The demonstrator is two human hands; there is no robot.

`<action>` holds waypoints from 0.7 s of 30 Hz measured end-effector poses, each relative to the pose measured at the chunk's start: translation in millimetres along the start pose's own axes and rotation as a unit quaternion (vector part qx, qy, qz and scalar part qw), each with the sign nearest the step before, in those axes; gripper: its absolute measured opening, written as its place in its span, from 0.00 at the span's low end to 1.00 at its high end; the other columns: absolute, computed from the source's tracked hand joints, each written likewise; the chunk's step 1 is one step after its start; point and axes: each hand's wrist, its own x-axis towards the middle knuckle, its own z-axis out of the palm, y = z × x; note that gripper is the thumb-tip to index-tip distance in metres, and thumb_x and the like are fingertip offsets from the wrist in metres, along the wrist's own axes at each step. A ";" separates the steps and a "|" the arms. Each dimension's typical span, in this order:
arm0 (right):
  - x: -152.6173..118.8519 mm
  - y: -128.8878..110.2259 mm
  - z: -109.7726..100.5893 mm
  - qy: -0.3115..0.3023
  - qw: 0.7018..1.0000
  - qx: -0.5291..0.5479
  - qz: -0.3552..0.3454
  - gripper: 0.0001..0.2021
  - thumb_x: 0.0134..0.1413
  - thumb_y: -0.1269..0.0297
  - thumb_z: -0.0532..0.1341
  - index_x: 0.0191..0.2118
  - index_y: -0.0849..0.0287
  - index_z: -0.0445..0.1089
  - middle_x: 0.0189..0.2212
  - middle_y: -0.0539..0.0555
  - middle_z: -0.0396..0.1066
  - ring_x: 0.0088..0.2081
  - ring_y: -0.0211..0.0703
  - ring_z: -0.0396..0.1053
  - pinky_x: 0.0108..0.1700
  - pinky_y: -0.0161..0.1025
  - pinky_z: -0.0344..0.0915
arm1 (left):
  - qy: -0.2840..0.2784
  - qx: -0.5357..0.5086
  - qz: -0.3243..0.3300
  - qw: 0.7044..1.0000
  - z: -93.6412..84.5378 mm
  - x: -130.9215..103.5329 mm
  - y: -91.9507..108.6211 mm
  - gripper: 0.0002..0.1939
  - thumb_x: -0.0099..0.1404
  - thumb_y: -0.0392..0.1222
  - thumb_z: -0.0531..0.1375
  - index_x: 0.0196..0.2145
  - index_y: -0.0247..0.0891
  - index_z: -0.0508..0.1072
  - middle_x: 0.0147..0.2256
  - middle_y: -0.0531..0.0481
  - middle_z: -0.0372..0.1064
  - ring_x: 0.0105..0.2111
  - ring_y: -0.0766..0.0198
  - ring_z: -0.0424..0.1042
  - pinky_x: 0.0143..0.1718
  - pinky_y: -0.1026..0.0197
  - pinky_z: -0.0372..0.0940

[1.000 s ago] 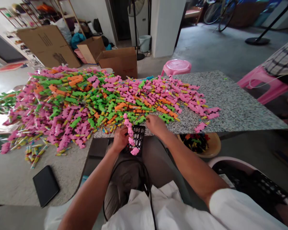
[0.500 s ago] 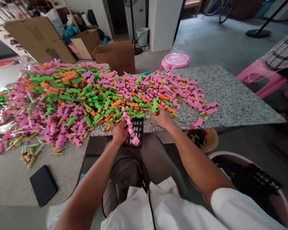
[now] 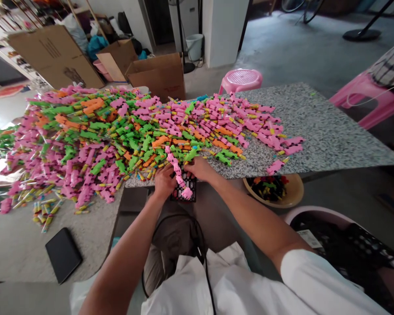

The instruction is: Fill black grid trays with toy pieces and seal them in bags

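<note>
My left hand (image 3: 165,181) is closed on the left side of a black tray (image 3: 192,192) with rows of holes. The tray tilts at the table edge above my lap. A row of small pink plastic toys (image 3: 176,169) runs down it, close to my left fingers. My right hand (image 3: 201,169) is at the tray's upper right, its fingers pinched at the lower end of a green plastic toy (image 3: 191,153). Its fingertips and the toy's lower end are partly hidden.
A large heap of pink, green and orange toys (image 3: 85,140) covers the left and middle of the speckled table (image 3: 335,140). A black flat case (image 3: 64,255) lies at lower left. A beige basin (image 3: 297,192) and a pink tub (image 3: 302,211) stand at right. Pink stools flank the table.
My right hand has moved left and slightly down from over the table to the tray, bringing the green toy along. My left hand has stayed on the tray. The view has shifted slightly.
</note>
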 end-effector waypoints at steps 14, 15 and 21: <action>-8.7 -22.4 14.6 0.019 0.931 -0.355 -0.085 0.16 0.72 0.59 0.56 0.49 0.64 0.77 0.46 0.66 0.80 0.48 0.52 0.77 0.49 0.39 0.66 | 0.003 0.021 0.031 0.999 2.4 -2.8 -6.1 0.09 0.69 0.42 0.61 0.42 0.40 0.82 0.43 0.42 0.79 0.46 0.49 0.77 0.50 0.50 0.69; -9.0 -25.3 13.7 0.016 0.931 -0.355 -0.081 0.16 0.72 0.59 0.56 0.49 0.63 0.77 0.47 0.65 0.80 0.49 0.52 0.77 0.49 0.39 0.66 | 0.004 0.021 0.033 0.999 2.8 -2.9 -6.7 0.09 0.69 0.41 0.61 0.41 0.40 0.82 0.43 0.41 0.79 0.46 0.50 0.76 0.49 0.51 0.69; -16.5 -31.7 -25.4 0.003 0.946 -0.317 -0.067 0.15 0.68 0.62 0.61 0.54 0.62 0.76 0.46 0.62 0.80 0.47 0.53 0.77 0.47 0.40 0.68 | 0.005 0.001 0.030 1.000 1.9 -9.2 -10.1 0.09 0.67 0.39 0.61 0.41 0.41 0.81 0.45 0.41 0.78 0.48 0.49 0.76 0.50 0.49 0.70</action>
